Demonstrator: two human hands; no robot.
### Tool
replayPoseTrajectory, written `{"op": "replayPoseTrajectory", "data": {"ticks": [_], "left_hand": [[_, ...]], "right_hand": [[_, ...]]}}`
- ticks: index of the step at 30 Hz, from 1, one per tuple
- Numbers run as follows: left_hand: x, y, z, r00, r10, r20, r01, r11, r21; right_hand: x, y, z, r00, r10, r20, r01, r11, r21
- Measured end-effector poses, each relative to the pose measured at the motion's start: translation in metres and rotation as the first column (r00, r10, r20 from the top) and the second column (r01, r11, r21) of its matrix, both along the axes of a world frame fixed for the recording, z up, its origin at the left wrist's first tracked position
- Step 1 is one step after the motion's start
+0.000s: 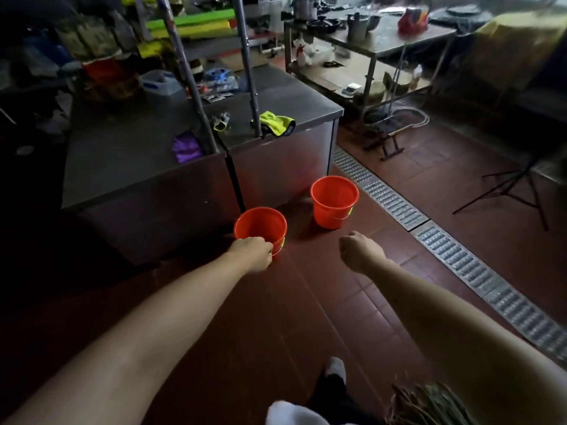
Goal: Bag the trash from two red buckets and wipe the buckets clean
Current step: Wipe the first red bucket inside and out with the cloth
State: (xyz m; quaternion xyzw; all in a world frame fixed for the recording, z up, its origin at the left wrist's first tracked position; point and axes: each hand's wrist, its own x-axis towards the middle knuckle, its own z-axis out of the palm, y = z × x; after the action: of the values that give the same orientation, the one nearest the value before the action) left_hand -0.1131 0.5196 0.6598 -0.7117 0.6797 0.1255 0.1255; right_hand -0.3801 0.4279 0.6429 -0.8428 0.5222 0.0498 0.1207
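Two buckets (260,226) (334,200) of smooth, glossy red plastic stand on matt reddish-brown floor tiles (306,302) beside a brushed-metal counter (153,157) carrying a yellow cloth (274,122) at its edge, near an embossed metal drain grate (460,259).

steel counter (129,167), yellow cloth (276,121), floor drain (460,256)

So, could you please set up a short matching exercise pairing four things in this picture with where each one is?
Things:
1. near red bucket
2. far red bucket
3. yellow-green cloth
4. purple cloth

Places:
A. on the steel counter, by its left post
B. on the floor beside the drain grate
C. at the left hand, rim touched
D. on the counter's right corner

Pairs: 1-C, 2-B, 3-D, 4-A
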Motion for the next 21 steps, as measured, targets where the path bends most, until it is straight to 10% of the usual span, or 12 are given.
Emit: {"op": "replayPoseTrajectory", "data": {"ticks": [21], "left_hand": [[-0.085,-0.506,-0.057,0.992,-0.125,-0.021,0.125,0.992,-0.003]], "right_hand": [[-0.054,-0.483,-0.041,0.998,0.013,-0.068,-0.005,0.994,0.107]]}}
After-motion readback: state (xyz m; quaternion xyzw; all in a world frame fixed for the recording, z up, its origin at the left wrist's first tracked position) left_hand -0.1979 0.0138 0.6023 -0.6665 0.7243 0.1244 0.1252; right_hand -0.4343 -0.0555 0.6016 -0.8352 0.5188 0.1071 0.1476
